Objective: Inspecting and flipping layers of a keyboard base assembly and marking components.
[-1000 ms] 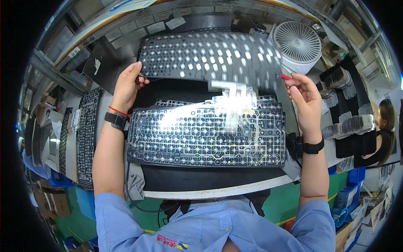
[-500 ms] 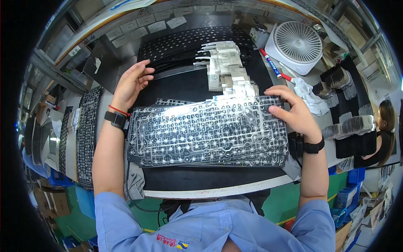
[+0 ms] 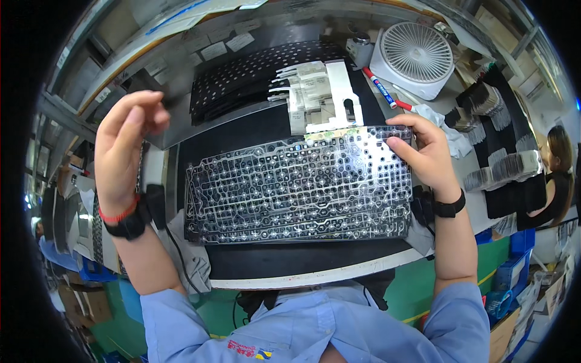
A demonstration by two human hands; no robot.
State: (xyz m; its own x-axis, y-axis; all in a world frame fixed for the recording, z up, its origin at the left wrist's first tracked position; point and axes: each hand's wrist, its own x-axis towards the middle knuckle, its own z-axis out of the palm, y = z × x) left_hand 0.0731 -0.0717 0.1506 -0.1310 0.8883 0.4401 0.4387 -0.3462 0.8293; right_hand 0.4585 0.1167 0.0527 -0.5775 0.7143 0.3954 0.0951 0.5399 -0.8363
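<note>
A stack of clear keyboard membrane sheets (image 3: pixel 290 193) printed with dark, looping traces lies across the black work surface in front of me. My right hand (image 3: pixel 423 151) grips the top right corner, thumb on the upper face and fingers at the far edge. Beyond that edge, a broad white tail (image 3: pixel 341 91) with a dark cutout rests over a bundle of pale connector tails (image 3: pixel 308 91). Off to the left, away from the sheets, my left hand (image 3: pixel 124 142) is raised with its fingers loosely bent and slightly blurred. Nothing shows in it.
Dark perforated sheets (image 3: pixel 242 78) are piled at the back. A white fan (image 3: pixel 417 54), red-and-blue marker (image 3: pixel 380 88) and crumpled white cloth (image 3: pixel 451 130) are at the back right. More tailed sheets (image 3: pixel 514 169) lie farther right, and a grey cloth (image 3: pixel 192 263) hangs near the front left.
My left hand has moved left, away from the stack's far left corner. The broad white tail now shows over the bundle, and the glare has shifted right. My right hand stays at the corner.
</note>
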